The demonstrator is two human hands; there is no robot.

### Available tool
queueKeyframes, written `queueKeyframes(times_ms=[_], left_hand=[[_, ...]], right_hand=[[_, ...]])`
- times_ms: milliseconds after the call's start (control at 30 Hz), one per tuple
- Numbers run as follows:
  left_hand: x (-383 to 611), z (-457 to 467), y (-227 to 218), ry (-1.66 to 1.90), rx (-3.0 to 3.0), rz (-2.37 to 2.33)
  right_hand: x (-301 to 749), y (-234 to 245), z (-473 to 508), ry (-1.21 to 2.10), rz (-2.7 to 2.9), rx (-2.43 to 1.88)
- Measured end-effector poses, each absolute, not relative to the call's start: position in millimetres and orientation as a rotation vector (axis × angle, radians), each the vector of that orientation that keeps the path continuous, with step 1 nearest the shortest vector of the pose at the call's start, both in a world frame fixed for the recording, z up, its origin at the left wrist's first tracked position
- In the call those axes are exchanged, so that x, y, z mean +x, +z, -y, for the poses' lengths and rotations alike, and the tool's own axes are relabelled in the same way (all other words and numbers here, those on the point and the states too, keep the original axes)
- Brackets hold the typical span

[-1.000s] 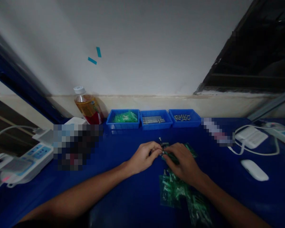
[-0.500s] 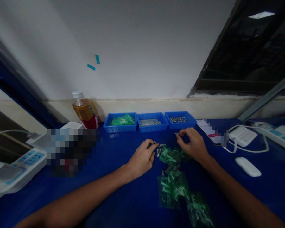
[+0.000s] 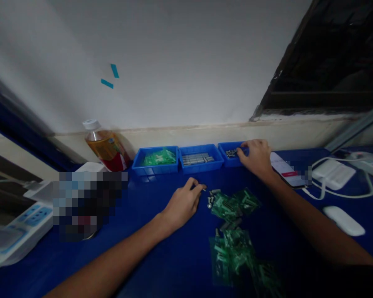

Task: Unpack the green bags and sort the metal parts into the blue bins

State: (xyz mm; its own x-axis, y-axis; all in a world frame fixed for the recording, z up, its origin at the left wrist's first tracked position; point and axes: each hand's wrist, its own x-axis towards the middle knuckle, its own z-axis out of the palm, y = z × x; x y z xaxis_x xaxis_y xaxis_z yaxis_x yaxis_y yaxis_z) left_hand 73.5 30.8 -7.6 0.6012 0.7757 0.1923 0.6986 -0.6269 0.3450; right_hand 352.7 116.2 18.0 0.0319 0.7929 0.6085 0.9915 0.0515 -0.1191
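Observation:
My left hand [image 3: 182,203] rests on the blue table, thumb and forefinger pinched on a small shiny metal piece, probably a screw [image 3: 204,190]. Just right of its fingertips lie several loose screws [image 3: 209,201] and a grey metal pin [image 3: 216,191]. My right hand [image 3: 256,156] reaches over the right blue tray [image 3: 233,162], fingertips closed together among the small screws [image 3: 231,153] in it; what they grip is hidden. Between my forearms lie green plastic bags [image 3: 225,207] with metal pins and screws inside.
Beside the right tray stand a blue tray of metal pins [image 3: 202,167] and one of green bags [image 3: 155,169]. A drink bottle [image 3: 107,149] and a power strip [image 3: 21,236] are at left. At right lie a phone [image 3: 287,169], a white charger [image 3: 334,174] and a white oval device [image 3: 344,220].
My right hand has moved from above the green bags, where it pinched a small metal piece, up and away to the right tray. My left hand stays nearly in place. The view has shifted slightly.

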Motion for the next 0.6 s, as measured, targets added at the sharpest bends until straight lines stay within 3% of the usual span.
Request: queueKeyframes(times_ms=[167,367,600], left_hand=[[71,-31,-11,0.624,2.449,-1.152],[67,-32,-8,0.850,2.231,-1.038],[65,-24,-4,0.814,2.133,-0.908]], right_hand=[[318,27,-78,-0.488,1.937,-1.486],[272,19,-6,-0.195,2.272,-1.216],[254,2,16,-0.213,2.309,-1.095]])
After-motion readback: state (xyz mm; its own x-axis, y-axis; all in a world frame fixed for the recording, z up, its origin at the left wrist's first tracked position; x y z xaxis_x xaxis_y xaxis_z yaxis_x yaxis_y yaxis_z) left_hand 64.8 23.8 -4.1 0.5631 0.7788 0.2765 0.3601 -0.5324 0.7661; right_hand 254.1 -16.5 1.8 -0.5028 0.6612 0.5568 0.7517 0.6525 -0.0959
